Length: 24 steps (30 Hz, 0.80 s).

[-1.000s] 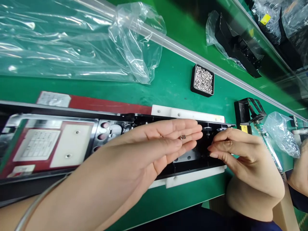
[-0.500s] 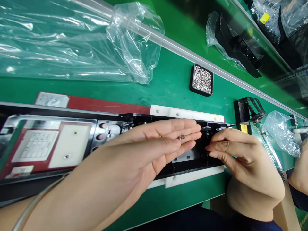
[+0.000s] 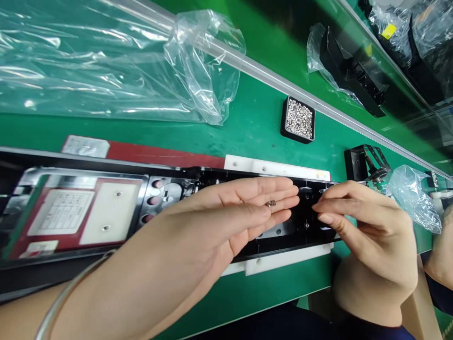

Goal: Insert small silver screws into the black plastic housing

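Note:
My left hand (image 3: 226, 212) is held flat, palm up, above a long black housing (image 3: 170, 189) that lies across the green bench. A small metal screw (image 3: 271, 203) rests on its fingers. My right hand (image 3: 357, 217) is at the housing's right end, fingertips pinched together over the black interior; whether it holds a screw I cannot tell. The housing sits on white fixture blocks (image 3: 276, 167). A silver bangle (image 3: 67, 293) is on my left wrist.
A black tray of small silver screws (image 3: 299, 119) stands behind the housing. Large clear plastic bags (image 3: 116, 66) lie at the back left. Black parts in plastic (image 3: 350, 75) sit beyond a metal rail (image 3: 269, 78). Another person's hand (image 3: 440, 250) is at the right edge.
My right hand has shifted slightly right and up at the housing's end. My left hand and its screw stay almost still.

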Each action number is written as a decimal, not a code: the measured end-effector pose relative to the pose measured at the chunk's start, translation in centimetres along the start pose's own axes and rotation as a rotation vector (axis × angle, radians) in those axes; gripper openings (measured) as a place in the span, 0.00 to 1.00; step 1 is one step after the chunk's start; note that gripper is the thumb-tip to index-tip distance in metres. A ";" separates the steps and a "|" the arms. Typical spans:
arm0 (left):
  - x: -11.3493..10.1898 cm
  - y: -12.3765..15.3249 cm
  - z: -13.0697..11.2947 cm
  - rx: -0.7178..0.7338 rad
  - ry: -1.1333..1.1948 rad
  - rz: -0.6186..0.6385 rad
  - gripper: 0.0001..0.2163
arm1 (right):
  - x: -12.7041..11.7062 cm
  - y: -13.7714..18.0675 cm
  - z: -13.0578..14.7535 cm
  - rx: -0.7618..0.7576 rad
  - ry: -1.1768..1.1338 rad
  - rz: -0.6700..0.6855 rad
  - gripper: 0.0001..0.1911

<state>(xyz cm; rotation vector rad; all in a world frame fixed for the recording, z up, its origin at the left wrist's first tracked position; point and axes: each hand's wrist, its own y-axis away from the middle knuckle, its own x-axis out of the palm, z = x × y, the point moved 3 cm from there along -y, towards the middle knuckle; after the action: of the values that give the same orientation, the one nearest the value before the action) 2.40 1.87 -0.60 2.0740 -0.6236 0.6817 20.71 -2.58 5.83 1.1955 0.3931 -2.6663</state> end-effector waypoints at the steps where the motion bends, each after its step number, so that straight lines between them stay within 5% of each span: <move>1: 0.1 0.0 0.0 0.000 0.006 0.013 0.12 | 0.0 0.0 0.2 -0.003 0.005 -0.058 0.04; 6: 0.9 0.3 -0.4 0.044 0.069 0.051 0.10 | 1.4 0.1 1.5 -0.042 0.022 -0.190 0.10; 24: 1.5 0.2 -1.0 0.157 0.114 0.182 0.08 | 4.2 -1.6 2.1 -0.090 0.216 -0.020 0.10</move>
<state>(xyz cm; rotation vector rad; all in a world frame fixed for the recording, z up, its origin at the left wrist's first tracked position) 3.13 2.35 1.05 2.1212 -0.7191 0.9736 16.03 -2.01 4.26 1.4627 0.5547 -2.5134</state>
